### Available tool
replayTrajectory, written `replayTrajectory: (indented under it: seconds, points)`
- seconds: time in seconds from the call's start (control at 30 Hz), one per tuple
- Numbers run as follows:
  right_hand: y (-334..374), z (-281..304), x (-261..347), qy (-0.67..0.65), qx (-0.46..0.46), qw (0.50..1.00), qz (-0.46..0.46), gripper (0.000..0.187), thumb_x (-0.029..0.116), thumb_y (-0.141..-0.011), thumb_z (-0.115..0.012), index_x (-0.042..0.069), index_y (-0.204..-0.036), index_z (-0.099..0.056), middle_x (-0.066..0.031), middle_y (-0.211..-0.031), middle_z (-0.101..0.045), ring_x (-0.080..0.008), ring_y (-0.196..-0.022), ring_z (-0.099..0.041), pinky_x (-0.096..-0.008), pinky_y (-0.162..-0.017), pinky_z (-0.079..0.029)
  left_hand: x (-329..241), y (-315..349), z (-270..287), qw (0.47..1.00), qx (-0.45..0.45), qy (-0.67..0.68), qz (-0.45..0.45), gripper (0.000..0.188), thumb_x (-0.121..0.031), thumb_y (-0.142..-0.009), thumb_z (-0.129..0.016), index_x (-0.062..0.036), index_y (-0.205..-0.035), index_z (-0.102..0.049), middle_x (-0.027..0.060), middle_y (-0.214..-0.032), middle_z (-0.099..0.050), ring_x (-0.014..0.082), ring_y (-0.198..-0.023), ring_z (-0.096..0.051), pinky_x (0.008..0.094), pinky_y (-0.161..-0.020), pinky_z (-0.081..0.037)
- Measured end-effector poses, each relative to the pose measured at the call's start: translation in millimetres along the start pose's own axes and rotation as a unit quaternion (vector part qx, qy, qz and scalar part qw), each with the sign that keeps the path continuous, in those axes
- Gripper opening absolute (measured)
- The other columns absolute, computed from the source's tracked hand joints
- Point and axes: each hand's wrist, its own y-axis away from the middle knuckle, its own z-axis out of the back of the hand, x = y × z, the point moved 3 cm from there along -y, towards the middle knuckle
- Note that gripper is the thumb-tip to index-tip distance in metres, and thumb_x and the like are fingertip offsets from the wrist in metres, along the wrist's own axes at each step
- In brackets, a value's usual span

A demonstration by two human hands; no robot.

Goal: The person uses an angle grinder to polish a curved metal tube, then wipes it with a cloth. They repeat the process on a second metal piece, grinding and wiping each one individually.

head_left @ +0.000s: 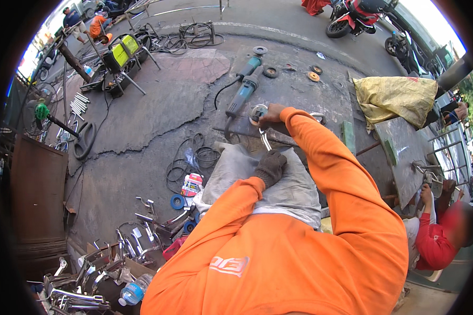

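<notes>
My gloved left hand (271, 167) rests over the grey cloth (230, 170) on my lap, closed at the lower end of a thin shiny bent metal bar (266, 139). The bar's upper end runs up toward my right hand (272, 116), where its contact is hidden. That hand's fingers are curled at a round disc-like piece (258, 112); what they grip is not clear. Just left of it lies a teal angle grinder (242, 97) with a dark cord. A second angle grinder (251, 65), its disc at the far end, lies beyond.
Loose discs (314, 76) lie on the dark board. Bent metal bars (136, 239) and a plastic bottle (134, 290) crowd the lower left. A yellow-green machine (125, 50) stands far left, a yellow sack (397, 97) far right. Another person in red (439, 239) works at right.
</notes>
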Motion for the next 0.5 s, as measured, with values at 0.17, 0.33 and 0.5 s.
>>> replayTrajectory:
  seconds: [0.17,0.33,0.5]
  points:
    - [16,-7,3,0.008,-0.052,0.999,-0.001,0.080,0.064,-0.077,-0.073,-0.008,-0.113,-0.076,-0.0316,-0.114,-0.074,-0.0435,-0.108,-0.072,-0.0479,-0.095,-0.055,-2,0,-1,1.000,-0.005,-0.017,0.007,0.012,-0.003,-0.077,-0.068,-0.0078,-0.086,-0.064,0.0157,-0.090,-0.064,0.0390,-0.097,-0.062,0.0492,-0.084,-0.051]
    - [29,6,-5,0.007,-0.116,0.992,-0.044,0.070,0.059,-0.087,-0.067,-0.004,-0.115,-0.076,-0.0282,-0.119,-0.073,-0.0429,-0.111,-0.071,-0.0482,-0.096,-0.054,-5,-1,5,1.000,0.017,-0.013,0.010,0.012,-0.004,-0.079,-0.068,-0.0077,-0.090,-0.066,0.0162,-0.093,-0.066,0.0395,-0.100,-0.063,0.0494,-0.088,-0.051]
    - [40,12,-26,-0.083,-0.122,0.988,-0.049,0.080,0.066,-0.081,-0.072,-0.005,-0.117,-0.075,-0.0300,-0.120,-0.072,-0.0437,-0.111,-0.071,-0.0468,-0.095,-0.054,-3,-4,3,0.999,0.020,-0.023,0.027,0.015,-0.005,-0.079,-0.066,-0.0082,-0.093,-0.070,0.0179,-0.095,-0.068,0.0405,-0.102,-0.063,0.0489,-0.089,-0.052]
